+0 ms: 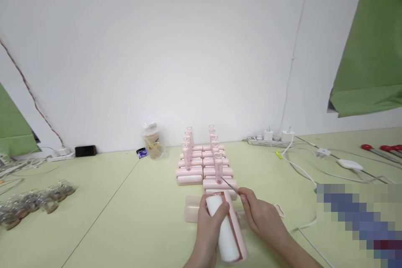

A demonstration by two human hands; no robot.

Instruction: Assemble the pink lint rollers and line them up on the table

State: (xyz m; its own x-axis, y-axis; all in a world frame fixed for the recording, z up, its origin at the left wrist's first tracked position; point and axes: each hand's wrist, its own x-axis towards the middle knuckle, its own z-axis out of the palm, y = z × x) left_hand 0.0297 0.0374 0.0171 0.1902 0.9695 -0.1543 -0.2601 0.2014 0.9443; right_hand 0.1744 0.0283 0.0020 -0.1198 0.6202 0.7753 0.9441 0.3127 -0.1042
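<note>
My left hand (210, 222) is wrapped around a lint roller with a white roll (223, 232) and a pink case half (239, 240), thumb on the roll. In the closed fingers of my right hand (262, 213) is a thin metal tool (230, 184), its exact kind unclear. The tip points up and left, toward the nearest pink lint roller (219, 184) in the rows; I cannot tell if they touch. A translucent pink cover (191, 209) lies partly behind my left hand. By my right wrist, a heart-shaped handle end (279, 210) shows.
Two rows of pink lint rollers with upright handles (188, 157) stand ahead. Clear domed items (34, 203) lie at left, near a phone (85, 151). A bagged container (153, 142) stands by the wall. Cables, a power strip (266, 141) and red-handled tools (377, 150) lie at right.
</note>
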